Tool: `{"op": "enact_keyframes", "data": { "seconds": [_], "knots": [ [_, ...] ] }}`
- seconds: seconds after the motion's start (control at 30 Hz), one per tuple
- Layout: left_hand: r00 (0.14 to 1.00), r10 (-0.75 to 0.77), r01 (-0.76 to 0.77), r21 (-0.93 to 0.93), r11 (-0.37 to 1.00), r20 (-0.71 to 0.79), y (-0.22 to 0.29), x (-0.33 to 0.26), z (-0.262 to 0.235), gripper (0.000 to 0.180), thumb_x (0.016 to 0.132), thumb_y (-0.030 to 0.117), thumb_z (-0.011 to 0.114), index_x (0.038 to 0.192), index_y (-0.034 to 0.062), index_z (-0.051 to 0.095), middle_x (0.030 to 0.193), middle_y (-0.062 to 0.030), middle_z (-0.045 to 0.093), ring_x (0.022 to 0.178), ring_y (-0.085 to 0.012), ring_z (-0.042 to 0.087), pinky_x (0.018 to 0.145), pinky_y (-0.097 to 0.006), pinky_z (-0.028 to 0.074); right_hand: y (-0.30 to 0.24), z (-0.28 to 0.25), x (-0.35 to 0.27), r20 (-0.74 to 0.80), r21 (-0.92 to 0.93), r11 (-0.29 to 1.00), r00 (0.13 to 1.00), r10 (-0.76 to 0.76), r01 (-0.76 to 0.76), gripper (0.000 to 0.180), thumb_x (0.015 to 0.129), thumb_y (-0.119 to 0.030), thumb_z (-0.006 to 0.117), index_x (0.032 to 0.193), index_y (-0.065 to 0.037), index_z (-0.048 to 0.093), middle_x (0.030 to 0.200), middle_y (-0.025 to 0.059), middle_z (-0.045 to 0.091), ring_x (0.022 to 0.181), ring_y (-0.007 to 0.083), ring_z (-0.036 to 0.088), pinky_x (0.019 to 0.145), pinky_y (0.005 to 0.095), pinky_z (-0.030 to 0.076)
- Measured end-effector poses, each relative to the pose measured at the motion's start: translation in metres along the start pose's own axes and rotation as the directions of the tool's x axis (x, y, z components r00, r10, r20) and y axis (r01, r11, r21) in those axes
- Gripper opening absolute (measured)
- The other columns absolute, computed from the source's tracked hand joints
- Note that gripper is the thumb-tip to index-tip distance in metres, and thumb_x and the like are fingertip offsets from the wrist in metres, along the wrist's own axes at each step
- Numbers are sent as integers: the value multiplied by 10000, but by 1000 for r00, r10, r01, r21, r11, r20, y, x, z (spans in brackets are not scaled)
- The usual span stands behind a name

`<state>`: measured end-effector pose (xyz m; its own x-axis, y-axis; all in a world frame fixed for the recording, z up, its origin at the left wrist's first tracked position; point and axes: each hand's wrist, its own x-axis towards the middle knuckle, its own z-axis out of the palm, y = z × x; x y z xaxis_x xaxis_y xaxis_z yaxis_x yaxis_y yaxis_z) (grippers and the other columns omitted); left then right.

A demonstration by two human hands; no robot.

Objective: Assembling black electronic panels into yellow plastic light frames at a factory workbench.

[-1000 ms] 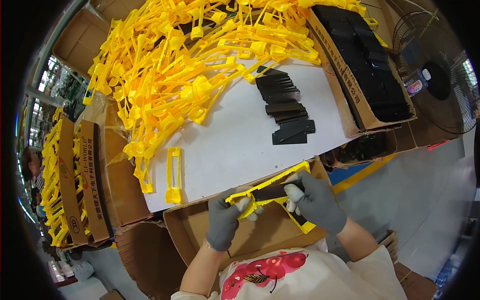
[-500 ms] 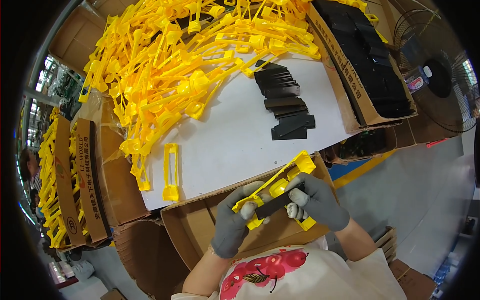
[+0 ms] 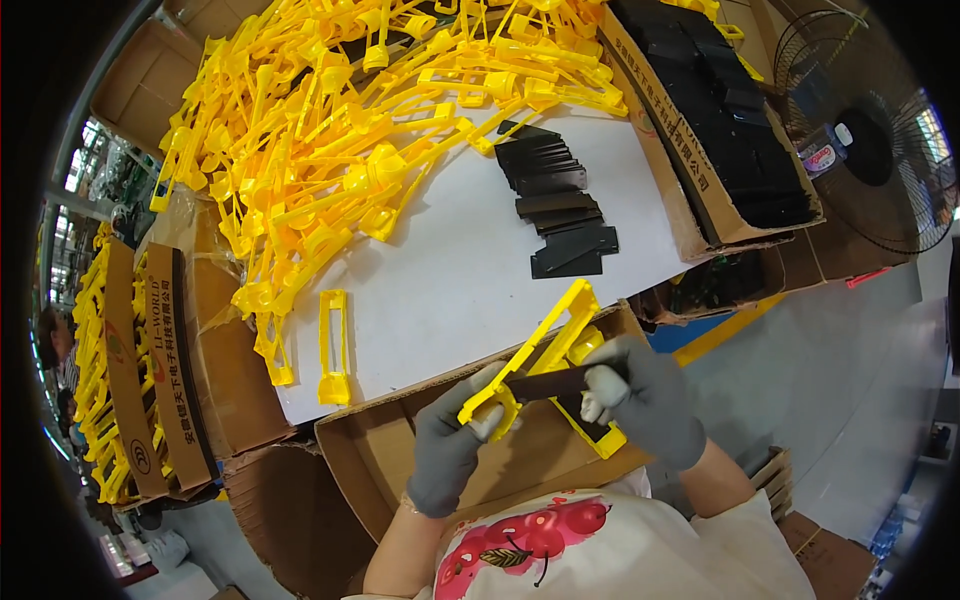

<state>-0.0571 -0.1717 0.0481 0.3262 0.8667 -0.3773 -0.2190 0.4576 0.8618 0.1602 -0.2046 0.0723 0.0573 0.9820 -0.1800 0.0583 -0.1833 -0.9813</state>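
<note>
Above an open cardboard box at the table's near edge, my gloved left hand [image 3: 445, 450] is closed on the lower end of a yellow plastic frame [image 3: 548, 335], which slants up to the right. My gloved right hand [image 3: 655, 405] pinches a thin black strip [image 3: 548, 385]; its left end meets the frame near my left fingers. Whether that end is seated in the frame, I cannot tell. Another yellow length [image 3: 600, 440] with a dark inset shows below my right hand; its link to the frame is hidden. A single yellow frame [image 3: 334, 350] lies on the white table to the left.
A large heap of yellow parts [image 3: 320, 150] covers the table's far left. Overlapping black strips [image 3: 570, 250] lie mid-table. At the right stands a carton [image 3: 690, 190] of black pieces, with a fan [image 3: 880, 150] beyond it. More yellow parts fill a carton [image 3: 180, 370] at far left.
The yellow frame has tilted more steeply, its upper end shifting left and up. My right hand has moved slightly right and up, with the black strip now lying more level.
</note>
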Motion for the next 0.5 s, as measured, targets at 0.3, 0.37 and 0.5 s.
{"op": "enact_keyframes", "data": {
  "seconds": [0.3, 0.37, 0.5],
  "knots": [
    [995, -87, 89, -40, 995, 52, 5, -4, -9, 332, 894, 54, 603, 1211, -46, 601, 993, -142, 676, 850, -219, 682, 727, -327, 585, -11, -4, 13, 73, -229, 974, 997, 20, -3, 130, 921, -138, 594, 980, -23, 595, 673, 74, 660, 598, 117, 670, 562, 242, 506],
    [995, -94, 95, -24, 995, 43, 3, -5, -8, 324, 894, 49, 599, 1204, -46, 606, 976, -142, 677, 837, -217, 683, 709, -318, 584, -14, -1, 11, 75, -270, 963, 996, 50, -28, 139, 920, -159, 603, 966, -29, 597, 668, 79, 658, 595, 146, 675, 553, 260, 505],
    [994, -109, 109, 15, 994, 14, 2, -4, -6, 304, 893, 35, 585, 1183, -51, 615, 939, -142, 679, 806, -210, 685, 677, -300, 583, 1, 4, 8, 51, -387, 922, 999, 4, 16, 189, 920, -235, 618, 925, -47, 599, 647, 87, 647, 572, 228, 669, 514, 322, 492]
  ]
}}
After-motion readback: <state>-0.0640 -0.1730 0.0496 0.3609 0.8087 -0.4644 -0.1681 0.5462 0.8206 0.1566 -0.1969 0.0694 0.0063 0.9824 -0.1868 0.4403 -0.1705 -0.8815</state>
